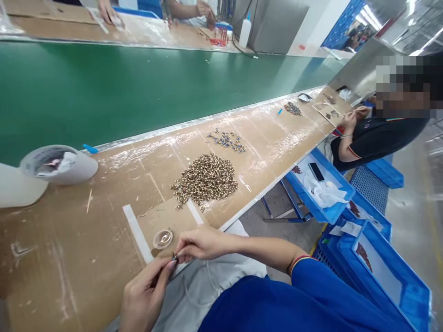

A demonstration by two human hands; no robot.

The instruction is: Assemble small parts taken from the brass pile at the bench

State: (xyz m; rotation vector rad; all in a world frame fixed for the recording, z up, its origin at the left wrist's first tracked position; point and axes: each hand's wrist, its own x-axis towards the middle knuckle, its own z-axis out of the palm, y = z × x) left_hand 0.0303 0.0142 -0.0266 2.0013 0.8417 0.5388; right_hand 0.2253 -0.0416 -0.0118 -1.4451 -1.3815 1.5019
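Observation:
My left hand [145, 293] and my right hand [199, 243] meet at the near edge of the cardboard-covered bench [69, 249]. Both pinch one tiny dark part [175, 257] between their fingertips. Just beyond them sits a small clear round dish [162, 239] with something small in it. A heap of small brown-and-white parts [206, 179] lies further out on the bench. Behind it is a smaller scatter of bluish parts [226, 139].
A white cup with crumpled tissue [57, 164] lies at the left beside a white bottle [17, 186]. A green conveyor belt [138, 87] runs behind the bench. A co-worker [374, 133] works at the right. Blue crates [374, 263] stand below.

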